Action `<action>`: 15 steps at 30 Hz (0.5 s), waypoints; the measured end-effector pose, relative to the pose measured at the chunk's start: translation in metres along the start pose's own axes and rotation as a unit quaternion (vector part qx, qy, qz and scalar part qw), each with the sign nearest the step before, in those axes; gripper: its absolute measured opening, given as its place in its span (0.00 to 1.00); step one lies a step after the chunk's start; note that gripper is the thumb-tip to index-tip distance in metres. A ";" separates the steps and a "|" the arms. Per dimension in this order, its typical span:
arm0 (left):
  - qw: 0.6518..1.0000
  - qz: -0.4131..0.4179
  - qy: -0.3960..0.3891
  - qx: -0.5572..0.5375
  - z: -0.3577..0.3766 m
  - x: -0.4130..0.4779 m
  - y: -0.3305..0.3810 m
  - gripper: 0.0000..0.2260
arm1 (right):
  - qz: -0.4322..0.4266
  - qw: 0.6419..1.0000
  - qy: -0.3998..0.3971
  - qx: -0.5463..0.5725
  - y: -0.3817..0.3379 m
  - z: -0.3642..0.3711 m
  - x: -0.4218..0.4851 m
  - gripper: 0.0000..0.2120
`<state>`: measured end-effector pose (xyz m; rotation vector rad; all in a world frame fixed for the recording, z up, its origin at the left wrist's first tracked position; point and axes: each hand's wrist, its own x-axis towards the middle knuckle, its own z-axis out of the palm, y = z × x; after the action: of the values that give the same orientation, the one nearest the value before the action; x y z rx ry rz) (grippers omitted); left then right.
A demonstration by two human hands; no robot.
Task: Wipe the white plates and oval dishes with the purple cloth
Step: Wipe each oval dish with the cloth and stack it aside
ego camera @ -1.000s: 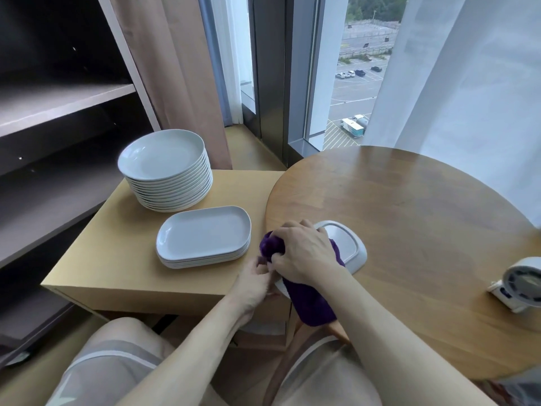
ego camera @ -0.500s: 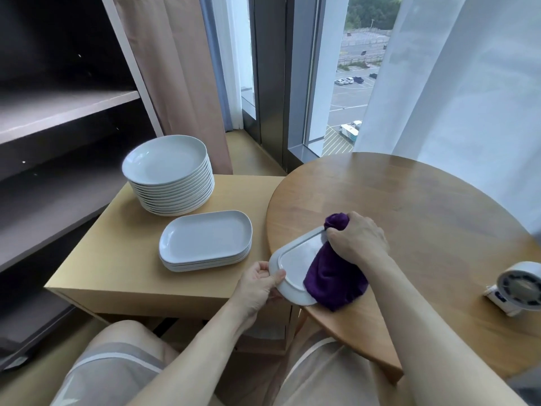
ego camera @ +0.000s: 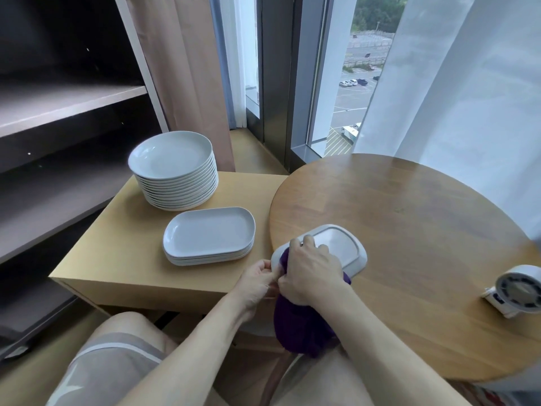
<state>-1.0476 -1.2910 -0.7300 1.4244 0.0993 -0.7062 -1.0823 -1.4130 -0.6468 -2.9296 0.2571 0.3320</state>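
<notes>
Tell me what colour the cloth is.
The cloth is dark purple, clearest in the head view.

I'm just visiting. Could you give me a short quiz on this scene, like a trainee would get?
1. True or false: the right hand holds the purple cloth.
2. The dish being wiped lies: A) on the round table, B) in a sink, C) on a chair.
3. Fill in: beside the pile of oval dishes stands a taller pile of round ____.
Key: 1 true; 2 A; 3 plates.
</notes>
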 end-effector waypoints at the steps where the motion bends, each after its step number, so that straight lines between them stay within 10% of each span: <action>1: 1.000 0.001 -0.004 0.004 -0.001 -0.001 0.001 0.13 | -0.009 1.000 0.014 0.010 0.000 -0.001 0.001 0.22; 15: 0.984 0.003 -0.130 -0.120 -0.012 -0.003 -0.012 0.34 | 0.122 0.962 0.083 0.229 0.032 0.003 0.039 0.16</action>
<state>-1.0518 -1.2783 -0.7416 1.0924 -0.0231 -0.8390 -1.0511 -1.4489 -0.6639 -2.4684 0.6308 0.0454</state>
